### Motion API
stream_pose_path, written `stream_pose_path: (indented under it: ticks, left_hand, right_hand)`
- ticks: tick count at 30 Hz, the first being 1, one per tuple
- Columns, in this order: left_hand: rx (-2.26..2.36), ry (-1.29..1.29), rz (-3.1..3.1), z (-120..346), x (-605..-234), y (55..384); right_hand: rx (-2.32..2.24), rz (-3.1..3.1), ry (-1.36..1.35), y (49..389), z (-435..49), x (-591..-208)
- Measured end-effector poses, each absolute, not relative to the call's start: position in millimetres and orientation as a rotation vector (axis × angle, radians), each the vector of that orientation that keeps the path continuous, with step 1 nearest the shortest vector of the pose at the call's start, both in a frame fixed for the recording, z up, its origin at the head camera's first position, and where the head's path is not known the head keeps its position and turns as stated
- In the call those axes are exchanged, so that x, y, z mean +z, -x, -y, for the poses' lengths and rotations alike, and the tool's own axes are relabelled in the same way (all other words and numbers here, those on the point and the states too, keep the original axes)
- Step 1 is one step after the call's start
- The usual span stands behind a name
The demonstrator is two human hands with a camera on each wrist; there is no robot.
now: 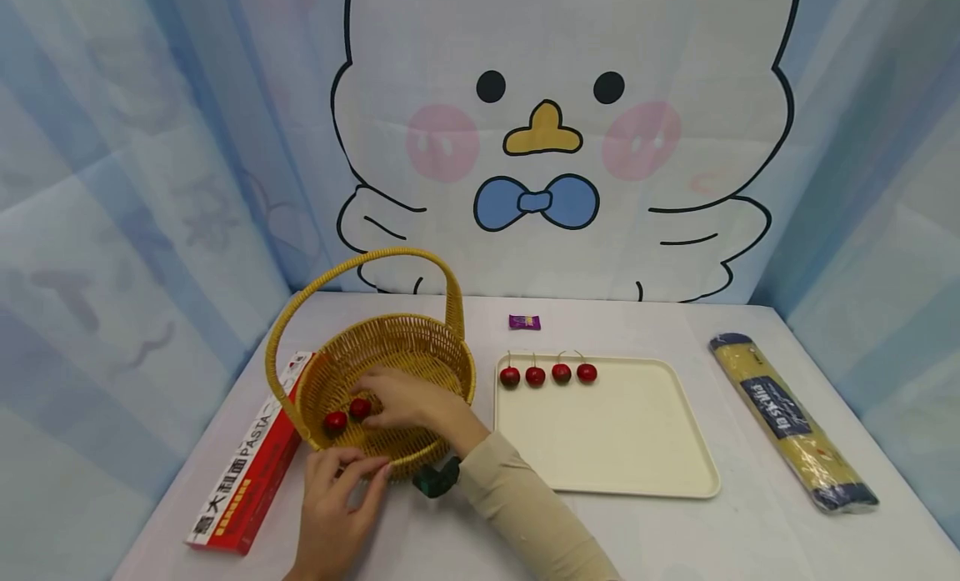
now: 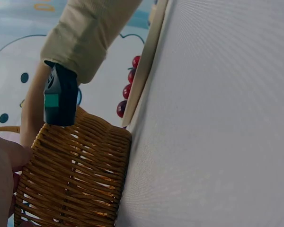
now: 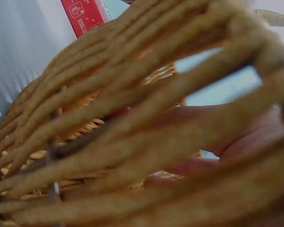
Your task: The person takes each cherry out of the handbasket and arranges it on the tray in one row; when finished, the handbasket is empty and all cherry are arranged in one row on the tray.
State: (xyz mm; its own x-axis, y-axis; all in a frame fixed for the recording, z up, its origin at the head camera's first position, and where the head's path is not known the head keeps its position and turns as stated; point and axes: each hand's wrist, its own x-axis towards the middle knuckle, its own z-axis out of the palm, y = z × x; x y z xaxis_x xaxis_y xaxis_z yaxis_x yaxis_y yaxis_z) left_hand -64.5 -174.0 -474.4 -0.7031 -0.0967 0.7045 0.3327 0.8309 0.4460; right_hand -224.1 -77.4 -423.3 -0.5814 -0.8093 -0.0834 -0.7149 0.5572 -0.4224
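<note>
Likely light and slick, two cherries lie inside the basket's left edge, best pinched by their sides; the left hand grips its near rim; the right hand's hold is unclear.

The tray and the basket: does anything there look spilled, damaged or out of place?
Nothing stands out: four cherries sit in a row on the tray; two more cherries are in the basket; no damage shows.
</note>
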Motion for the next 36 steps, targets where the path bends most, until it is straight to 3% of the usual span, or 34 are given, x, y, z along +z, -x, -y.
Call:
stream_pose_path:
  ticks: [12, 36]
  left_hand:
    - [-0.748, 0.227, 2.192, 175.1, -475.8, 66.5]
    - [-0.731, 0.17, 2.241, 173.6, -474.4, 64.3]
  right_hand:
    - [-0.4, -2.465, 1.414, 226.8, 81.8, -430.1]
    - [-0.474, -2.485, 1.435, 223.2, 69.6, -425.5]
